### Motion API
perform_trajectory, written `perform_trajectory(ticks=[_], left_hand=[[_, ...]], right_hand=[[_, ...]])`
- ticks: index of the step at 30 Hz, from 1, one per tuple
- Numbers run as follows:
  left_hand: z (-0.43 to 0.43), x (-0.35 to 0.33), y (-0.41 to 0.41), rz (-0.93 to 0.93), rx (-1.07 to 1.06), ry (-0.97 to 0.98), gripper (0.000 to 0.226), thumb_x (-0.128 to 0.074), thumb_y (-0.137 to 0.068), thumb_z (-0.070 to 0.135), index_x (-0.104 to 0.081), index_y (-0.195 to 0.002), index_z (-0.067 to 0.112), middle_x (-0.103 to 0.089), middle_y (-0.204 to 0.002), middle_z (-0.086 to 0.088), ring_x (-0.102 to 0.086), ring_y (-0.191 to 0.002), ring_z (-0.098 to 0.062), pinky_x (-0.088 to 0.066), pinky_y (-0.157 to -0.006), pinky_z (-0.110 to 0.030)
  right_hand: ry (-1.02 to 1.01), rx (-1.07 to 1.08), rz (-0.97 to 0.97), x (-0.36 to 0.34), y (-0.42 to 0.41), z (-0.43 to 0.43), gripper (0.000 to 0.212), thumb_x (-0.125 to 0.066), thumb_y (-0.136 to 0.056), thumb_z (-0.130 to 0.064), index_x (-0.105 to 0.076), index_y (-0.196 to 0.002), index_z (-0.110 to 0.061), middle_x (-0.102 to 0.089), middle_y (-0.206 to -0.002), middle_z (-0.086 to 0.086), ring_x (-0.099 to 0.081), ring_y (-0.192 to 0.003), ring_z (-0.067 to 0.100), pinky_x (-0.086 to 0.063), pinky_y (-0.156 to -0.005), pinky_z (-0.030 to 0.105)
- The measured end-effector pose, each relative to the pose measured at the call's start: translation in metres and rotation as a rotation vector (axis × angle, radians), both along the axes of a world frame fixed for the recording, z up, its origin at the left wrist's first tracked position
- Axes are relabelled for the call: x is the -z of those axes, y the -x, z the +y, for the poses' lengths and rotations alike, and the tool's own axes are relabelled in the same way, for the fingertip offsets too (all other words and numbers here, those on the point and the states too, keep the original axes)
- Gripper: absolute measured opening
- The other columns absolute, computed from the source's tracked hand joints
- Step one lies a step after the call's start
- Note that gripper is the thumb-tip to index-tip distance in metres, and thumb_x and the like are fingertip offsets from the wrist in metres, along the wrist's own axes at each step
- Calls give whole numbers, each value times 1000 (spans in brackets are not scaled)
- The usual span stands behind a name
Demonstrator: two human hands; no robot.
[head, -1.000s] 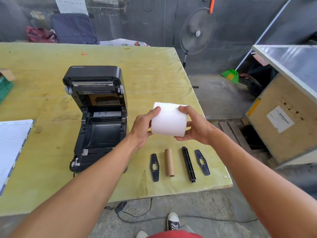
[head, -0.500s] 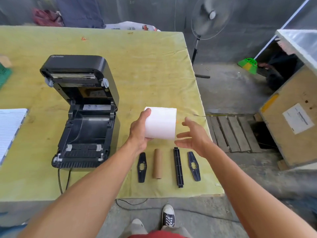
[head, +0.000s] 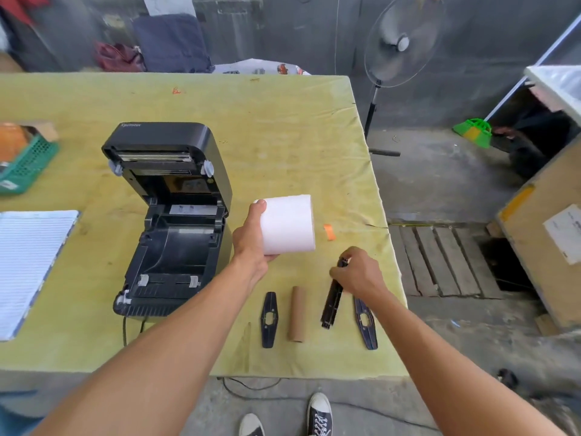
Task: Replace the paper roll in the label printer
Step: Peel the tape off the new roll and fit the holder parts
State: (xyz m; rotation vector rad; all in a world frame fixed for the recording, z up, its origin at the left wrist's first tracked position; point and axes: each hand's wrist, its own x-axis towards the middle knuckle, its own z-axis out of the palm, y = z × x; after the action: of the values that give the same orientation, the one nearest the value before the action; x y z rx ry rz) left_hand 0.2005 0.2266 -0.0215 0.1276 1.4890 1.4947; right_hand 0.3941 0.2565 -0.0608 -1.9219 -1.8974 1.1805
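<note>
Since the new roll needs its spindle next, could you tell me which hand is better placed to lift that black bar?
The right hand: its fingers are already on the black bar, while the left hand is busy holding the white roll.

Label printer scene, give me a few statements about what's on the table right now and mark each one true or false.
1. The label printer has its lid open. True.
2. The left hand holds the white paper roll. True.
3. The right hand is empty. False: its grip is closed on the black spindle bar.
4. The cardboard core sits inside the printer. False: it lies on the table, between a black side guide and the spindle bar.
5. A lined notepad lies left of the printer. True.
</note>
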Motion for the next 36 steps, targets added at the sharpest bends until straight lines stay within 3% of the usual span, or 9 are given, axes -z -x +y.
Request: perform_trajectory(ticks=[5,8,11,18,22,28,32,36], left_hand=[[5,-19,6,14,6,-5,45,-68,-67,51,-63,-102,24,-68,-96,-4,-67,-82,-26,-56,-69,-39],[9,-33,5,25,25,-17,44,-69,-63,51,-63,-97,22,-69,-92,-4,-68,-77,-26,-56,-64,-37],[16,-47,2,33,34,-31,47,-70,-62,51,-63,-96,19,-69,-90,-5,-67,-74,-25,-56,-59,-34],[22,-60,1,48,62,-44,41,-71,-63,51,-62,-88,19,-68,-87,-5,-67,-72,-25,-57,-60,-34],[22,-61,-3,42,89,-54,41,-71,-64,50,-61,-87,18,-67,-86,-5,-66,-71,-25,-56,-60,-33],[21,-59,-6,35,106,-58,41,-71,-63,51,-60,-86,19,-66,-88,-6,-66,-74,-27,-57,-61,-35],[21,-62,-10,29,107,-72,47,-72,-59,52,-61,-88,17,-67,-89,-7,-68,-74,-28,-57,-58,-36],[22,-61,-8,35,89,-72,49,-72,-57,53,-61,-88,17,-68,-91,-8,-69,-79,-29,-57,-59,-36]], right_hand=[[-208,673,536,-60,-14,39,32,-73,-79,-19,-57,-106,-14,-69,-95,14,-73,-58,15,-62,-62,35],[-261,885,874,-83,-14,41,36,-75,-81,-16,-52,-110,-15,-63,-99,9,-73,-56,11,-61,-60,26],[-268,890,903,-90,-1,31,36,-76,-82,-16,-52,-110,-17,-62,-101,8,-73,-56,10,-60,-58,23],[-217,948,1019,-101,2,18,40,-76,-84,-17,-50,-115,-17,-64,-97,7,-75,-60,12,-61,-62,25],[-256,937,953,-108,3,16,37,-76,-84,-18,-50,-111,-20,-64,-99,7,-75,-61,10,-62,-62,25],[-233,821,963,-105,17,7,29,-79,-84,-22,-59,-104,-14,-69,-88,7,-76,-64,15,-61,-65,26],[-202,713,996,-100,35,1,7,-74,-89,-16,-68,-85,-14,-74,-81,8,-76,-66,15,-59,-62,21],[-188,637,988,-96,38,0,11,-65,-95,-15,-69,-85,-15,-75,-73,-1,-74,-65,11,-60,-66,21]])
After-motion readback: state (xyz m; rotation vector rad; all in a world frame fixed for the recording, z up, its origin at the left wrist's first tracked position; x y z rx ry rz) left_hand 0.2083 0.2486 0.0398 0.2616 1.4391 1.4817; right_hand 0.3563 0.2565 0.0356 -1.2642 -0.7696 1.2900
